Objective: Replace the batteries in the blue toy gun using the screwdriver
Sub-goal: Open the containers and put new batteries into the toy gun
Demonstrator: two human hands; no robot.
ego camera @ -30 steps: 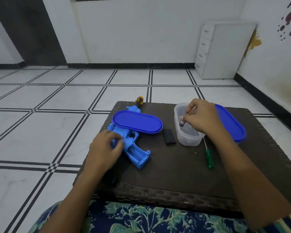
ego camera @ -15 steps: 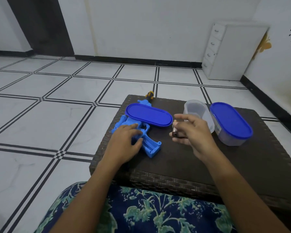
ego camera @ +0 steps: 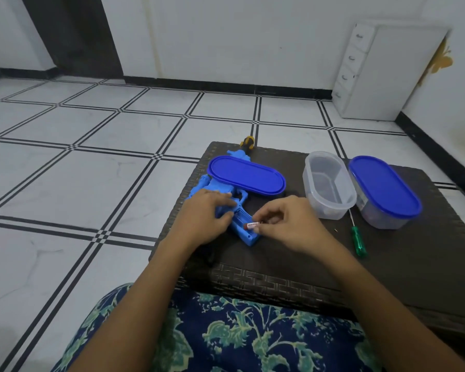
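Note:
The blue toy gun (ego camera: 243,232) lies on the dark woven table (ego camera: 387,264), its grip pointing toward me with the battery bay open. My left hand (ego camera: 203,218) grips the gun's body just above the grip. My right hand (ego camera: 285,224) pinches a small battery (ego camera: 251,225) and holds it over the open bay. The green-handled screwdriver (ego camera: 358,240) lies on the table to the right of my right hand, untouched.
A blue oval lid (ego camera: 246,175) rests on the gun's barrel. An open clear container (ego camera: 329,185) and a closed one with a blue lid (ego camera: 384,190) stand at the right. A yellow-black tool tip (ego camera: 247,141) pokes over the far edge. White drawers (ego camera: 381,73) stand at the wall.
My right hand left the clear container with a battery and moved left and down to the gun's grip. My left hand stayed on the gun. The camera view shifted.

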